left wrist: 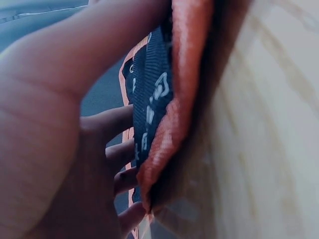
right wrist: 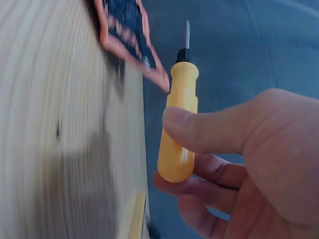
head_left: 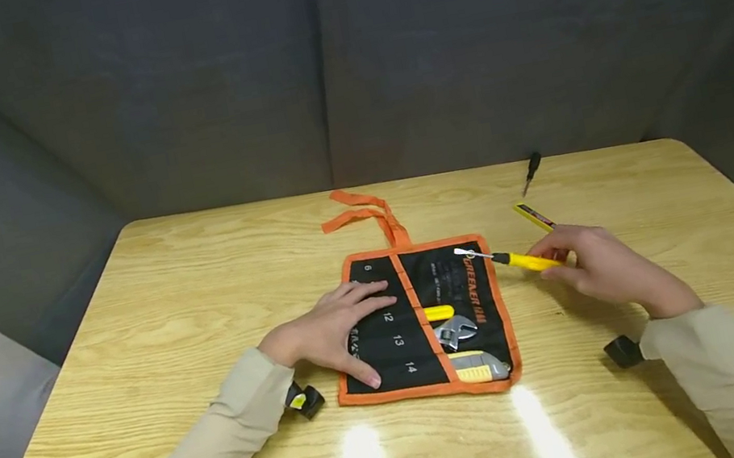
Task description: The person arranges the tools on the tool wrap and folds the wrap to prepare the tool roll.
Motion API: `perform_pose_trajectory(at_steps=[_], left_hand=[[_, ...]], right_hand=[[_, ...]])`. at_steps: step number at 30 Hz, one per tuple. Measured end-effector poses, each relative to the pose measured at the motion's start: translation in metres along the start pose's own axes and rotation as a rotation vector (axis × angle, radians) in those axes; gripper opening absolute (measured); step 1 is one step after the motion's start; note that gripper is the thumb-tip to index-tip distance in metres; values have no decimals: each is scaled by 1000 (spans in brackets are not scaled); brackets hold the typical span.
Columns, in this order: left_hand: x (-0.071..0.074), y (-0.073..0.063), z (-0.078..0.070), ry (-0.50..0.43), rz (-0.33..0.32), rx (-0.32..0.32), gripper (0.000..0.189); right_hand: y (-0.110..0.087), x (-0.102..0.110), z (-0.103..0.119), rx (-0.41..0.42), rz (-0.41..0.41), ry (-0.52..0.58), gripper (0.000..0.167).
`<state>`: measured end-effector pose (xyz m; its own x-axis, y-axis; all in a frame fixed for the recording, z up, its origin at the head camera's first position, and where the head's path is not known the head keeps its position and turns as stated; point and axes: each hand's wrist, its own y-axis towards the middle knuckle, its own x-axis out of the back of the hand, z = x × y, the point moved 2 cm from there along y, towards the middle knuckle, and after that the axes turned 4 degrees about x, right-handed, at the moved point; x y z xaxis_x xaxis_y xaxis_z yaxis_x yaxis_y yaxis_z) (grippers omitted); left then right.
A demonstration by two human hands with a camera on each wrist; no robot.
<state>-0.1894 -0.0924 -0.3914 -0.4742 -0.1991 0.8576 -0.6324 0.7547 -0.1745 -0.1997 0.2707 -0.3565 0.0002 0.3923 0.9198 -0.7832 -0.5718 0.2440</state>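
Note:
A black tool pouch with orange edging lies spread flat on the table. My left hand rests on its numbered pocket panel, fingers spread and nearly straight. Between thumb and fingers, my right hand pinches a yellow-handled screwdriver. The screwdriver's flat tip points left, above the pouch's right part in the head view. Sticking out of the pockets are a yellow handle, an adjustable wrench and a grey-and-yellow utility knife. Their other ends are hidden inside the pockets.
Beyond the right hand lies a small black-handled screwdriver. A narrow yellow-and-black object lies nearer, partly hidden by that hand. Orange tie straps trail from the pouch's far edge. Dark curtains stand behind the wooden table.

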Motion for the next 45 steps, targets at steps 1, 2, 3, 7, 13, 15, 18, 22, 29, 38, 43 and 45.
perform_pose_trajectory(at_steps=[1, 2, 3, 7, 13, 15, 18, 22, 29, 38, 43, 45], left_hand=[[0, 1, 0, 3, 2, 0, 103], [0, 1, 0, 5, 3, 1, 104], [0, 1, 0, 6, 5, 4, 104], [1, 2, -1, 10, 8, 12, 104], [1, 2, -3, 7, 13, 14, 104], [2, 2, -4, 0, 16, 14, 104], [2, 2, -2, 2, 16, 14, 104], [0, 3, 0, 1, 14, 15, 104], [-3, 4, 0, -26, 13, -16, 104], [1, 3, -1, -46, 14, -16, 104], [1, 6, -2, -51, 14, -18, 105], [0, 6, -2, -52, 16, -19, 105]], right_hand=[[3, -2, 4, 4, 20, 11, 23], [5, -4, 8, 10, 40, 27, 23], [7, -6, 12, 9, 62, 39, 23], [15, -15, 24, 28, 121, 55, 24], [20, -21, 33, 23, 166, 21, 21], [21, -21, 34, 15, 180, 23, 21], [22, -21, 35, 0, 189, 18, 20], [26, -24, 39, 9, 187, 7, 22], [32, -33, 46, 41, 205, 28, 21], [41, -42, 52, 78, 165, 21, 23], [46, -45, 56, 74, 195, 24, 24], [48, -45, 56, 52, 211, 33, 24]])
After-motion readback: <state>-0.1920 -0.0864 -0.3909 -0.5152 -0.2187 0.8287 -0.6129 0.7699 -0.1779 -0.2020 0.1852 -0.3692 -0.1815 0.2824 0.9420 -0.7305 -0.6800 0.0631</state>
